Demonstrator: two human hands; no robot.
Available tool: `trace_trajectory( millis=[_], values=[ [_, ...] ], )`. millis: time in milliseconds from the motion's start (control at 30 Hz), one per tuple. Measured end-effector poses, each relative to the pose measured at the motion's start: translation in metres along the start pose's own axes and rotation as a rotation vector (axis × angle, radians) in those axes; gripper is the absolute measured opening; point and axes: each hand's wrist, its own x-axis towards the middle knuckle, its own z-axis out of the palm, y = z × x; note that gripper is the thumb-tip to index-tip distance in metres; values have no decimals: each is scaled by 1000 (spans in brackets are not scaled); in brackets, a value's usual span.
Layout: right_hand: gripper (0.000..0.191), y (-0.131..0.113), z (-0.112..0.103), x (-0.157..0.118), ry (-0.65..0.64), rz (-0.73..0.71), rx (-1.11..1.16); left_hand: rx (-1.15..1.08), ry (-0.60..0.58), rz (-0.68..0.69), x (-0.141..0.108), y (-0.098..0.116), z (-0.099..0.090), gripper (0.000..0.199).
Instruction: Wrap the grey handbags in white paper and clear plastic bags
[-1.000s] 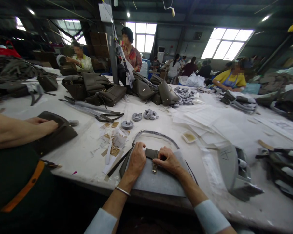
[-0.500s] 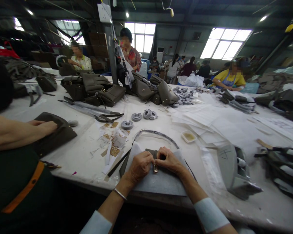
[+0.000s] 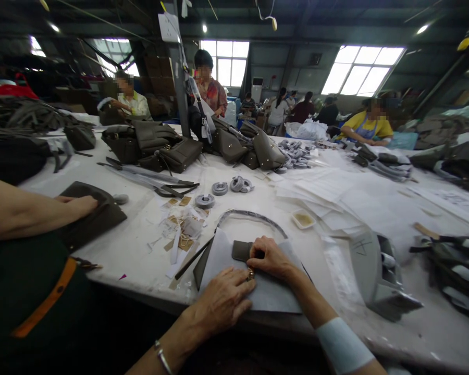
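Note:
A dark bag with a looped handle [image 3: 254,213] lies at the table's front edge, its front covered by a pale grey sheet [image 3: 275,291]. A dark flap [image 3: 241,250] shows on top of the sheet. My left hand [image 3: 224,297] rests on the sheet below the flap, fingers spread, fingertips near a small gold clasp [image 3: 250,274]. My right hand [image 3: 269,256] is closed at the right side of the flap, thumb and finger pinched just above the clasp. What the pinch holds is partly hidden.
Grey rolled coils [image 3: 204,201], tags and scraps [image 3: 183,229] and a small dish [image 3: 303,219] lie beyond the bag. At the left, a co-worker's hand [image 3: 82,205] is on another dark bag [image 3: 101,224]. A grey bag [image 3: 369,271] stands at the right.
My left hand has left its pinch by the clasp, moved down and spread over the sheet, uncovering the flap. My right hand has stayed nearly in place.

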Motion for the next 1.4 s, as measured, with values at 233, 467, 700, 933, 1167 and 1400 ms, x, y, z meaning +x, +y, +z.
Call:
trace_trajectory(
  millis=[233, 467, 700, 933, 1167, 1400],
  values=[
    [14, -17, -14, -14, -242, -147, 5, -52, 12, -63, 2, 0, 6, 34],
    [13, -20, -11, -20, -227, -230, -95, -164, 110, -44, -3, -10, 15, 31],
    [17, -22, 0, -20, -260, -236, -234, -190, 92, -87, -1, -7, 9, 33],
    [8, -36, 15, -24, -124, 20, -373, -124, 91, -106, 0, -6, 13, 31],
    [31, -57, -21, -42, -195, 89, -235, 100, 68, -5, -3, -5, 2, 60],
    [63, -25, -15, -88, -117, -70, -551, 481, 195, 68, -4, -21, 0, 51]
  ],
)
